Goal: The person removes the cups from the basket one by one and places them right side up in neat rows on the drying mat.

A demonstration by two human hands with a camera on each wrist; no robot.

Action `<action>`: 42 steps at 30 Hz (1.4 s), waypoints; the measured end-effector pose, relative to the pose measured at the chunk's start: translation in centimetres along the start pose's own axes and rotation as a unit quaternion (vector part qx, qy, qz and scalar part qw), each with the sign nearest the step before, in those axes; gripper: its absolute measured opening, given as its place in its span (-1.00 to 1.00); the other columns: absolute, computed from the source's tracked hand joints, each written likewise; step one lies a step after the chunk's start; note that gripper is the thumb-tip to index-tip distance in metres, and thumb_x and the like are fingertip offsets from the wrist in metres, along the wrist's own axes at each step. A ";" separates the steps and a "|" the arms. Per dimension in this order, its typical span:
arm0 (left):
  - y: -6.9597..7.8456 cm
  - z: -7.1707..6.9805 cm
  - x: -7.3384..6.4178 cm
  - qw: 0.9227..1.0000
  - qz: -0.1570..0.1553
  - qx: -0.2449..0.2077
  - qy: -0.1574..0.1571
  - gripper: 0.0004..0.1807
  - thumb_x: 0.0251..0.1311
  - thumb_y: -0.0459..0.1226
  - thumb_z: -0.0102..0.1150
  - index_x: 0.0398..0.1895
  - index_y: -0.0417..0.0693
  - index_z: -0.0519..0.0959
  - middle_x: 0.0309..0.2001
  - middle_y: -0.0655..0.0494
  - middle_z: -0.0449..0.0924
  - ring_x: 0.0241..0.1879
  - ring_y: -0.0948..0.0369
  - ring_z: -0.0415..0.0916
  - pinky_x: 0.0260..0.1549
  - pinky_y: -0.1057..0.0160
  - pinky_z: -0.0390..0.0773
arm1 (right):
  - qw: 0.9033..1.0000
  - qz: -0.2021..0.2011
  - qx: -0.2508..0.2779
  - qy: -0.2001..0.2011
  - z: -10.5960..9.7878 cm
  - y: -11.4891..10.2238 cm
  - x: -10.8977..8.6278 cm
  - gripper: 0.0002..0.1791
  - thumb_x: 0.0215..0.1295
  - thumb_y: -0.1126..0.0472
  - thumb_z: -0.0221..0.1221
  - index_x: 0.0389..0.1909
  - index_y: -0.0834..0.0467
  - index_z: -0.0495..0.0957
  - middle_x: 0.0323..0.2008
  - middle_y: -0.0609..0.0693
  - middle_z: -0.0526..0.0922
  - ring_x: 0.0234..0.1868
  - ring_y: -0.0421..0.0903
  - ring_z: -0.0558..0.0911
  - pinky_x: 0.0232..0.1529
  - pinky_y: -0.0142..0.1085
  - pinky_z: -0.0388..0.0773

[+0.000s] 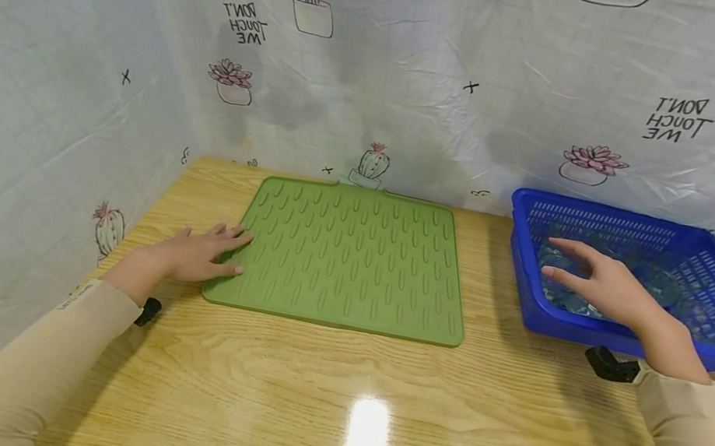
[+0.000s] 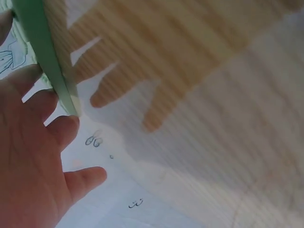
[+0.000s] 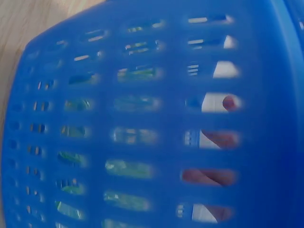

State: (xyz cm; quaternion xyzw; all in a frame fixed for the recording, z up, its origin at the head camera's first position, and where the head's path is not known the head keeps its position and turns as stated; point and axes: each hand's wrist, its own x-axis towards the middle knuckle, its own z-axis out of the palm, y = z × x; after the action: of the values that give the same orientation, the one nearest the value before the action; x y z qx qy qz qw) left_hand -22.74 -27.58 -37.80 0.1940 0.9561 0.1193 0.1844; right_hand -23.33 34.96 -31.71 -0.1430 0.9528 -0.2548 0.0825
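The green mat (image 1: pixel 351 261) lies toward the far edge of the desk (image 1: pixel 274 383), its left side near the desk's left edge. The left hand (image 1: pixel 199 257) rests there, fingers spread and gripping nothing; a light, flat touch like this should steady the mat without bending its rim. At the desk's far right corner sits the blue basket (image 1: pixel 553 324), holding clear pieces (image 1: pixel 662 286). The right hand (image 1: pixel 616 290) is over it, thumb and fingers parted with nothing between them; whether they touch a piece I cannot tell. The step in hand looks like a reach into the basket: best to come down past the rim, pinch one piece by its edge, and lift straight up, clear of the wall.
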 end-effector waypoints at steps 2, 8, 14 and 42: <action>0.0 0.0 0.0 1.000 0.000 -0.006 -0.006 -0.10 0.52 0.17 -0.01 0.68 -0.06 -0.06 0.64 -0.24 -0.24 0.57 -0.29 -0.37 0.30 -0.58 -0.40 | 1.000 0.000 0.004 0.006 -0.1 0.1 -0.1 -0.20 0.56 -0.11 0.12 0.61 0.19 0.11 0.50 0.46 0.15 0.37 0.52 0.27 0.19 0.42 0.31; -0.1 -0.1 0.0 1.000 -0.001 -0.009 -0.011 -0.10 0.52 0.16 0.01 0.68 -0.10 -0.05 0.64 -0.25 -0.25 0.57 -0.30 -0.37 0.29 -0.58 -0.40 | 1.000 0.000 -0.004 0.010 -0.2 0.4 -0.1 -0.19 0.53 -0.11 0.17 0.60 0.19 0.15 0.48 0.44 0.19 0.37 0.51 0.29 0.19 0.42 0.31; -0.1 0.0 0.1 1.000 -0.001 -0.012 -0.009 -0.10 0.51 0.17 0.00 0.68 -0.09 -0.05 0.64 -0.25 -0.25 0.56 -0.32 -0.37 0.29 -0.59 -0.41 | 1.000 0.010 -0.022 -0.007 -0.3 0.8 0.0 -0.12 0.47 -0.12 0.24 0.59 0.24 0.14 0.47 0.50 0.16 0.35 0.55 0.26 0.16 0.44 0.31; 0.1 -0.1 0.1 1.000 -0.002 -0.012 -0.013 -0.11 0.52 0.15 0.01 0.67 -0.13 -0.03 0.63 -0.26 -0.24 0.55 -0.36 -0.38 0.29 -0.59 -0.39 | 0.991 -0.025 -0.119 -0.058 -0.8 1.3 2.2 0.06 0.12 0.03 0.54 0.47 0.47 0.22 0.33 0.54 0.35 0.18 0.46 0.49 -0.02 0.25 0.55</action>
State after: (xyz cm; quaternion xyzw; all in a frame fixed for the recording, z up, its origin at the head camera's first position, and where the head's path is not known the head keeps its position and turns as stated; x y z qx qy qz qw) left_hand -22.82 -27.42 -37.70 0.1910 0.9525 0.1282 0.1994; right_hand -25.87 35.72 -31.81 -0.1899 0.9662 -0.1325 0.1137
